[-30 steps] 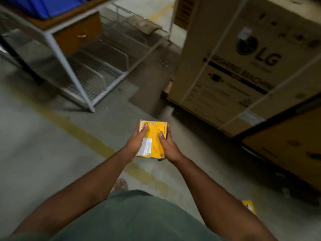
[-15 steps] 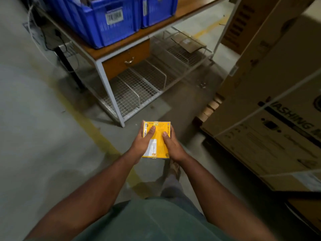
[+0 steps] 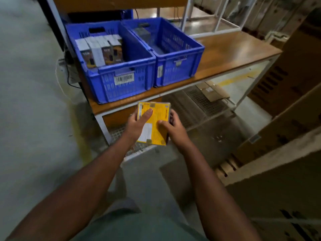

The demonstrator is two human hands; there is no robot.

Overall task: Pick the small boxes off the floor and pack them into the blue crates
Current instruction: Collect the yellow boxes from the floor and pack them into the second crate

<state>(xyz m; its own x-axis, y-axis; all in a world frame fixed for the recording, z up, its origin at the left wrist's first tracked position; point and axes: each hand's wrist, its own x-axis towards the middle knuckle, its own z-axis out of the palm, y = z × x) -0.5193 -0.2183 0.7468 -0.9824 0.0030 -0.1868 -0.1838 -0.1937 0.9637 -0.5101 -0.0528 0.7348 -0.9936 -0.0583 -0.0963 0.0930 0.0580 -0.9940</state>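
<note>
Both hands, left (image 3: 137, 125) and right (image 3: 173, 126), grasping yellow box (image 3: 153, 123) at centre frame; best lifted over near rim, lowered upright into half-filled left crate (image 3: 121, 80), upper left.

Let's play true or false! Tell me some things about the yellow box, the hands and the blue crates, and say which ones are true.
1. Both hands hold the yellow box. True: the left hand and the right hand grip it.
2. The yellow box is inside a crate. False: it is held in front of the table.
3. The left blue crate has boxes in it. True.
4. The right blue crate is packed full. False: it looks mostly empty.
5. The crates sit on the floor. False: they sit side by side on the table.
</note>
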